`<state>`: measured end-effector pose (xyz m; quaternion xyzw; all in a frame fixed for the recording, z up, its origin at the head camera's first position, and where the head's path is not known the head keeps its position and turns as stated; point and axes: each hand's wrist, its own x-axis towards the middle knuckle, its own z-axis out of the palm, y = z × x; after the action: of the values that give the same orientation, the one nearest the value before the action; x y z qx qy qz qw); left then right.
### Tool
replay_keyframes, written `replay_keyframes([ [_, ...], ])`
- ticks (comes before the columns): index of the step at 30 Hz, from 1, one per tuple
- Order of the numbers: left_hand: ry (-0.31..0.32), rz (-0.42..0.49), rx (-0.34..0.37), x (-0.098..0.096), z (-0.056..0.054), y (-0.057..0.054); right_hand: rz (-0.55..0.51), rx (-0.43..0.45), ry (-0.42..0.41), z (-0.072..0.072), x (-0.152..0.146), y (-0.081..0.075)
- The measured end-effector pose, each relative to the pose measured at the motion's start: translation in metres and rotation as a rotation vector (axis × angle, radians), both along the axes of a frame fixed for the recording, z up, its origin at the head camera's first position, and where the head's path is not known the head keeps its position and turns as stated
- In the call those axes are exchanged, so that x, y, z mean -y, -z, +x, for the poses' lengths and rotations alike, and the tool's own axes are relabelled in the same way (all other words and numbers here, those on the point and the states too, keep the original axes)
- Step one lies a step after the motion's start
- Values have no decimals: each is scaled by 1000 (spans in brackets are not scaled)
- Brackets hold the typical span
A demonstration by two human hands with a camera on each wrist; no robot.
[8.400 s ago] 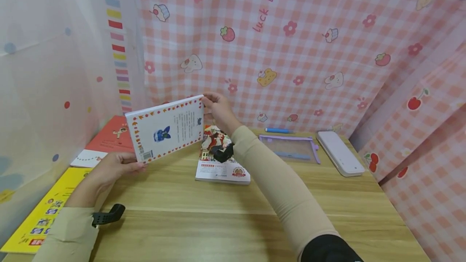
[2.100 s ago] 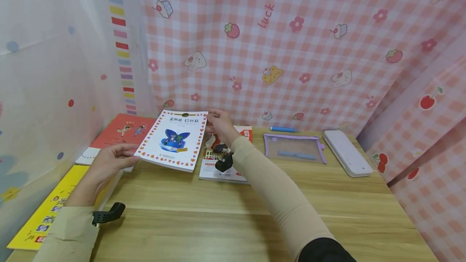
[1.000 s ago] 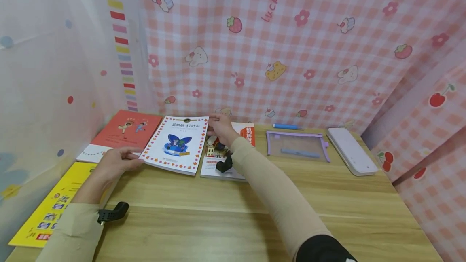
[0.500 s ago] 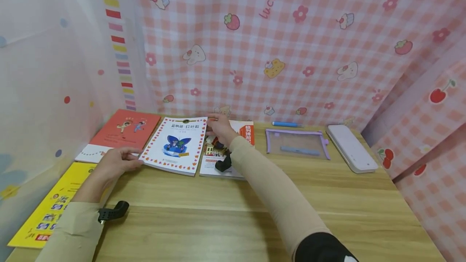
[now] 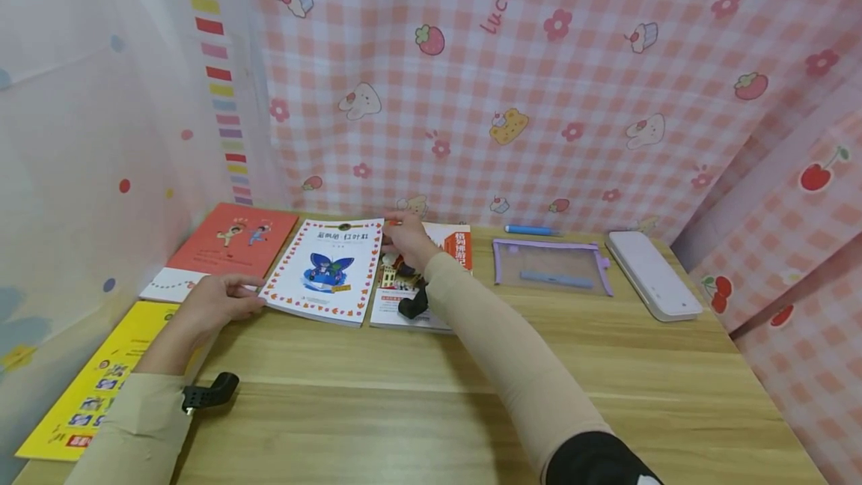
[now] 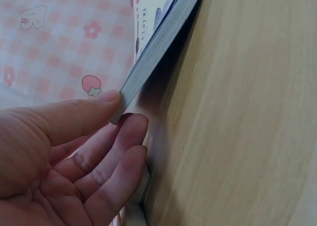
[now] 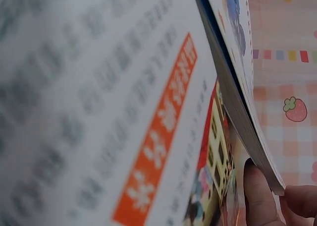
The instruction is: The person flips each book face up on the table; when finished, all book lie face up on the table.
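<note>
A white book with a leaf border and a blue butterfly-winged picture lies face up, low over the table, between a red book and a book with a red title strip. My left hand pinches its near left corner; the left wrist view shows the thumb on top, fingers below, and a shadowed gap under the book's page edge. At the far right corner, my right hand holds the book between thumb and finger, partly covering the book with the red strip.
A yellow book lies at the table's left edge, partly behind the left arm. To the right are a blue pen, a lilac mesh pouch with a blue stick-like item inside, and a pale pencil case. Checked curtain behind.
Earlier the book was held up with its back cover showing. It has since been turned front cover up and lowered between the neighbouring books; the last half second shows almost no movement.
</note>
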<state>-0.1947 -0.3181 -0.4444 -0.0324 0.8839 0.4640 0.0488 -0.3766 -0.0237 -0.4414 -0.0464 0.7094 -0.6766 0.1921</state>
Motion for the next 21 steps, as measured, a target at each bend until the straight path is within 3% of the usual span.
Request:
replay_keyframes([
  [21, -29, -114, 63, -5, -1, -6, 26, 24, -77, -5, -1, 0],
])
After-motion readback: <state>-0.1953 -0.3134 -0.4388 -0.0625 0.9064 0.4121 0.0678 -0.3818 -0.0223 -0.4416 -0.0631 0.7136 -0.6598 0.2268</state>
